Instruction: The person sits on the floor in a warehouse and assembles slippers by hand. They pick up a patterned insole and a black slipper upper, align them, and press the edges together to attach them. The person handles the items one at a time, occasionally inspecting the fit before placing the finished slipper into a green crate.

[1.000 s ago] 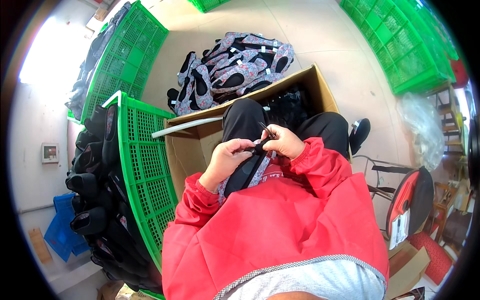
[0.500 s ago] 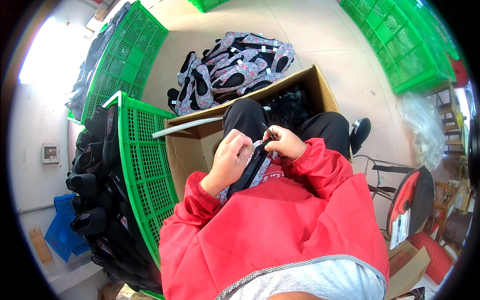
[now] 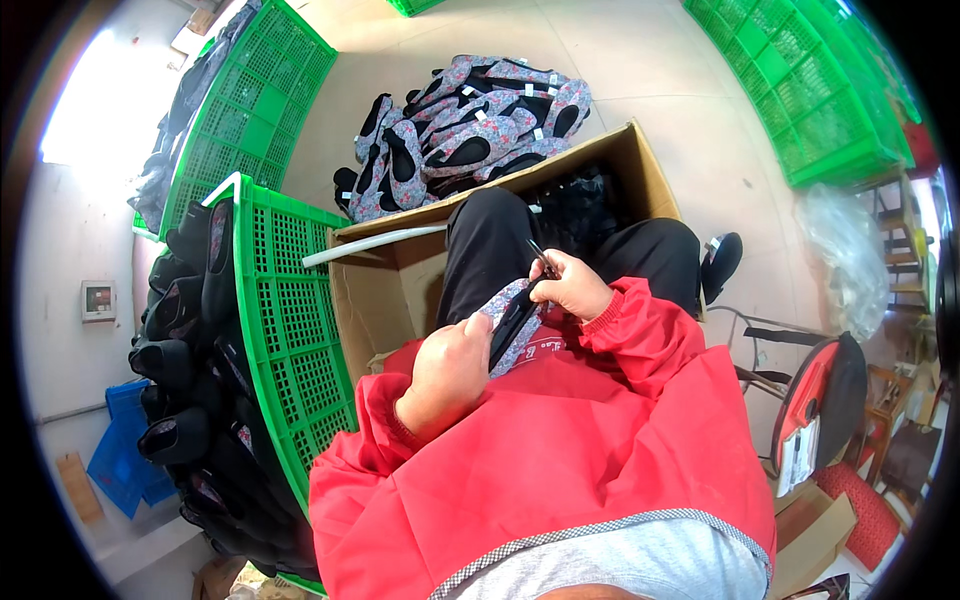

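Because my right hand holds a dark tool at the shoe my left hand apparently grips, I judge it unfinished.

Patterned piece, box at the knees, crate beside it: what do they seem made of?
Patterned piece: probably soft matt fabric, by its floral print beside a black strip; fibre unclear.
Box: matt cardboard, likely, by its thin, plain tan walls.
Crate: likely moulded plastic, slightly glossy, by its even green and grid of openings.
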The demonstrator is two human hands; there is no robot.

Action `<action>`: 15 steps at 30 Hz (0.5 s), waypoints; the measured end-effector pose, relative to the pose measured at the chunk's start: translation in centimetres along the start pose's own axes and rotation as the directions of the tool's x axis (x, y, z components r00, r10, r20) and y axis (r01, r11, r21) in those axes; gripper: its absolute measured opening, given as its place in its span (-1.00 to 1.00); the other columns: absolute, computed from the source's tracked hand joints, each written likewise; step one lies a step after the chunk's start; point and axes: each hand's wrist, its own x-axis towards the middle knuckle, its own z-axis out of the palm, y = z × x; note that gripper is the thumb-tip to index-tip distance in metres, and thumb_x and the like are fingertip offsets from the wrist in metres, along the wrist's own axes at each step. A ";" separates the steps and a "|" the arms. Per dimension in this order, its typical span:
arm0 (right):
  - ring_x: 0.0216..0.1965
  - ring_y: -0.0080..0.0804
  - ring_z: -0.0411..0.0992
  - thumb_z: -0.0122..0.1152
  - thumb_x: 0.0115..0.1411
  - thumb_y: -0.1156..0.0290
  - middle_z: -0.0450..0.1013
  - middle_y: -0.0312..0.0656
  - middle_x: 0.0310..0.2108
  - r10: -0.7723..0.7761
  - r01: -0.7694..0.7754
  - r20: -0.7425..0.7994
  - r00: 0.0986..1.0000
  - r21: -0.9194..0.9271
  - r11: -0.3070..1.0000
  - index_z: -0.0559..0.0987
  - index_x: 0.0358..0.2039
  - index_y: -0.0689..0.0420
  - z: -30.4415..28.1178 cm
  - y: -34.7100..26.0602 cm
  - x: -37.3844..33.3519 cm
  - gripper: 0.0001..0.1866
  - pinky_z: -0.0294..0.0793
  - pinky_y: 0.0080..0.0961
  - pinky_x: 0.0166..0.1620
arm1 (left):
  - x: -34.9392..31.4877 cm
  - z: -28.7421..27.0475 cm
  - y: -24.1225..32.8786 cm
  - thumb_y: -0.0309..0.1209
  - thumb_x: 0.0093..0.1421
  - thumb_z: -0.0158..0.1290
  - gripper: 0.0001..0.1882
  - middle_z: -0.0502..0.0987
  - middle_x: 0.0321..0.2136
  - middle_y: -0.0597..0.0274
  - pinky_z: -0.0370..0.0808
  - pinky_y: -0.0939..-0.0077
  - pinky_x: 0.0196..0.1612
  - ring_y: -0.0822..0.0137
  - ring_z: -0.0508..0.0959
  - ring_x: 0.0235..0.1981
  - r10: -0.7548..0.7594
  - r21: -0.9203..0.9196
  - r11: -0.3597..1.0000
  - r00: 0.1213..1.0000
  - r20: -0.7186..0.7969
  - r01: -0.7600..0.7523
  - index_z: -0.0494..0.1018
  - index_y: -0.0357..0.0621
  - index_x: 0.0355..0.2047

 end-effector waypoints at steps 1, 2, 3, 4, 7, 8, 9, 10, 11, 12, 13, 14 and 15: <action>-0.49 -0.61 0.38 0.27 -0.01 0.58 0.43 -0.31 -0.46 0.011 -0.011 -0.007 1.000 0.000 1.000 0.45 -0.34 0.14 0.1 -0.2 -0.2 -0.78 0.37 -0.65 -0.42 | -0.1 0.0 -0.1 -0.50 0.15 0.10 -0.87 0.53 -0.54 0.06 0.49 0.17 -0.37 0.01 0.57 -0.48 0.012 0.038 0.999 0.998 -0.056 -0.010 0.42 -0.20 -0.30; -0.48 -0.60 0.39 0.27 -0.01 0.58 0.43 -0.31 -0.46 0.043 -0.043 -0.004 0.999 0.011 0.999 0.44 -0.35 0.14 0.0 -0.4 -0.4 -0.78 0.38 -0.65 -0.41 | -0.3 -0.1 -0.1 -0.50 0.13 0.12 -0.87 0.53 -0.53 0.06 0.50 0.18 -0.36 0.01 0.57 -0.46 0.016 0.047 0.999 0.999 -0.051 -0.013 0.42 -0.21 -0.30; -0.48 -0.60 0.39 0.27 -0.01 0.58 0.43 -0.31 -0.45 0.076 -0.076 0.000 0.997 0.022 0.997 0.44 -0.36 0.15 -0.1 -0.6 -0.5 -0.79 0.38 -0.64 -0.39 | -0.5 -0.2 0.0 -0.50 0.12 0.13 -0.87 0.53 -0.52 0.06 0.50 0.18 -0.34 0.01 0.57 -0.45 0.019 0.056 0.998 0.999 -0.046 -0.016 0.43 -0.21 -0.31; -0.47 -0.59 0.39 0.27 -0.02 0.58 0.42 -0.31 -0.45 0.109 -0.109 0.004 0.994 0.033 0.993 0.44 -0.37 0.15 -0.1 -0.9 -0.7 -0.79 0.39 -0.63 -0.37 | -0.6 -0.4 0.1 -0.50 0.10 0.14 -0.86 0.54 -0.51 0.06 0.50 0.19 -0.33 0.02 0.58 -0.43 0.022 0.065 0.998 0.999 -0.041 -0.020 0.44 -0.21 -0.32; -0.43 -0.58 0.40 0.27 -0.02 0.59 0.41 -0.31 -0.45 0.098 -0.098 -0.011 0.995 0.007 0.995 0.44 -0.39 0.15 0.3 -1.3 -1.0 -0.80 0.40 -0.62 -0.32 | -0.1 -1.1 1.1 -0.52 0.05 0.15 -0.84 0.54 -0.48 0.08 0.51 0.22 -0.30 0.02 0.57 -0.40 0.227 0.112 0.971 0.958 -0.176 -0.209 0.45 -0.23 -0.33; -0.43 -0.58 0.40 0.27 -0.02 0.59 0.41 -0.31 -0.45 0.090 -0.090 -0.008 0.996 0.009 0.996 0.44 -0.39 0.15 0.4 -1.3 -0.9 -0.80 0.40 -0.63 -0.31 | 0.0 -1.0 1.0 -0.53 0.03 0.16 -0.83 0.54 -0.47 0.08 0.51 0.21 -0.29 0.01 0.56 -0.40 0.229 0.122 0.970 0.958 -0.174 -0.210 0.46 -0.23 -0.33; -0.42 -0.58 0.40 0.27 -0.02 0.59 0.41 -0.31 -0.45 0.082 -0.082 -0.006 0.997 0.012 0.997 0.44 -0.39 0.15 0.4 -1.3 -0.9 -0.80 0.41 -0.63 -0.30 | 0.1 -0.7 0.7 -0.53 0.02 0.16 -0.82 0.54 -0.46 0.08 0.51 0.21 -0.29 0.00 0.55 -0.40 0.232 0.132 0.968 0.957 -0.172 -0.212 0.46 -0.23 -0.33; -0.42 -0.58 0.40 0.27 -0.02 0.60 0.40 -0.31 -0.45 0.075 -0.074 -0.004 0.997 0.015 0.997 0.44 -0.39 0.15 0.5 -1.3 -0.9 -0.80 0.41 -0.63 -0.29 | 0.1 -0.3 0.3 -0.54 0.00 0.16 -0.81 0.54 -0.45 0.08 0.51 0.21 -0.28 0.00 0.54 -0.39 0.236 0.141 0.967 0.957 -0.169 -0.213 0.46 -0.24 -0.33; -0.42 -0.58 0.40 0.27 -0.02 0.60 0.40 -0.31 -0.45 0.072 -0.072 -0.008 0.997 0.008 0.997 0.44 -0.39 0.15 0.4 -1.4 -1.0 -0.80 0.41 -0.63 -0.29 | 0.2 0.2 -0.5 -0.56 0.01 0.15 -0.82 0.53 -0.45 0.10 0.51 0.25 -0.29 0.05 0.55 -0.41 0.227 0.116 0.971 0.959 -0.171 -0.209 0.45 -0.23 -0.33; -0.41 -0.58 0.40 0.27 -0.02 0.60 0.40 -0.31 -0.45 0.071 -0.071 -0.005 0.997 0.000 0.997 0.44 -0.39 0.16 0.5 -1.7 -1.2 -0.80 0.41 -0.63 -0.29 | 0.1 0.7 -1.3 -0.58 0.02 0.14 -0.82 0.52 -0.46 0.11 0.51 0.29 -0.30 0.11 0.55 -0.42 0.212 0.092 0.976 0.962 -0.174 -0.198 0.45 -0.23 -0.33; -0.41 -0.59 0.40 0.27 -0.02 0.61 0.40 -0.31 -0.44 0.071 -0.071 -0.002 0.997 -0.007 0.997 0.44 -0.38 0.16 0.6 -1.8 -1.3 -0.80 0.41 -0.64 -0.29 | 0.0 0.8 -2.0 -0.60 0.02 0.13 -0.83 0.52 -0.47 0.13 0.50 0.33 -0.32 0.17 0.55 -0.43 0.197 0.068 0.980 0.964 -0.176 -0.188 0.44 -0.23 -0.33; -0.41 -0.59 0.40 0.26 -0.02 0.61 0.41 -0.31 -0.44 0.071 -0.070 0.013 0.997 -0.017 0.997 0.44 -0.38 0.16 0.5 -1.8 -1.4 -0.80 0.41 -0.64 -0.29 | 0.1 0.6 -2.3 -0.62 0.05 0.09 -0.85 0.50 -0.48 0.16 0.48 0.37 -0.32 0.19 0.54 -0.44 0.043 -0.100 0.994 0.993 -0.111 -0.054 0.43 -0.23 -0.33; -0.40 -0.59 0.40 0.26 -0.01 0.61 0.41 -0.31 -0.44 0.070 -0.069 0.028 0.997 -0.026 0.997 0.44 -0.37 0.16 0.3 -1.7 -1.5 -0.80 0.41 -0.64 -0.28 | 0.4 0.4 -2.7 -0.64 0.07 0.05 -0.86 0.49 -0.50 0.18 0.46 0.40 -0.33 0.20 0.52 -0.44 -0.100 -0.254 0.963 0.995 -0.020 0.092 0.42 -0.23 -0.33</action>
